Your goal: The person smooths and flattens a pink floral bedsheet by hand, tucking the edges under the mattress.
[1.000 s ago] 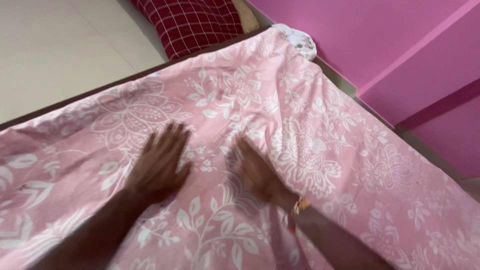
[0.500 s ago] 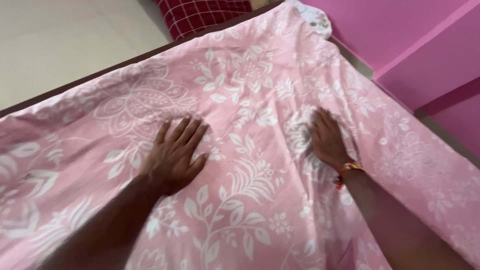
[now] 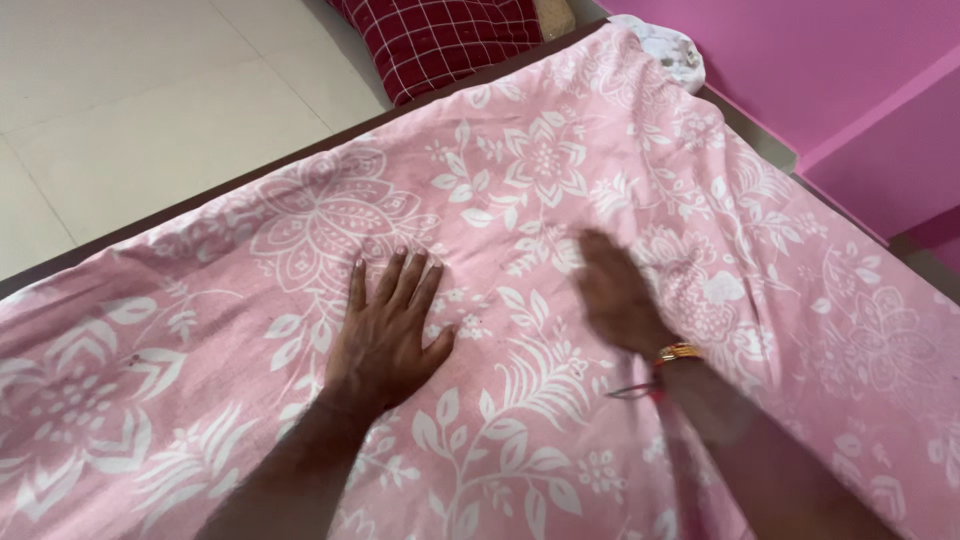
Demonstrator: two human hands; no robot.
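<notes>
Pink sheet (image 3: 520, 420): cotton-looking cloth, white flowers and leaves printed all over, spread across the bed from the lower left to the upper right, filling most of the view, lightly creased.
Left hand (image 3: 385, 335): flat on the sheet, palm down, fingers (image 3: 397, 278) stretched and slightly fanned toward the far edge, thumb out to the right; released, grasping nothing, only pressing on the cloth beside a large white flower.
Right hand (image 3: 615, 295): also palm down on or just over the sheet, right of the left hand and apart from it; blurred, so contact hard to judge; fingers extended, not curled around anything, no cloth pinched.
Bangle (image 3: 678, 352): gold-coloured band on the right wrist, with a thin red thread (image 3: 640, 392) just below it.
Forearms: both entering from the bottom edge, left one from lower centre, right one from the lower right.
Far corner of the sheet: reaching up to a crumpled white cloth (image 3: 672, 50) near the top, touching or just beside it.
Pillow (image 3: 440, 40): dark red with a white grid, beyond the far edge of the bed, partly cut off by the top of the view.
Bed edge (image 3: 200, 205): dark strip running along the sheet's far side.
Floor (image 3: 130, 110): pale tiles, upper left.
Wall (image 3: 830, 70): bright pink, upper right, close beside the bed.
</notes>
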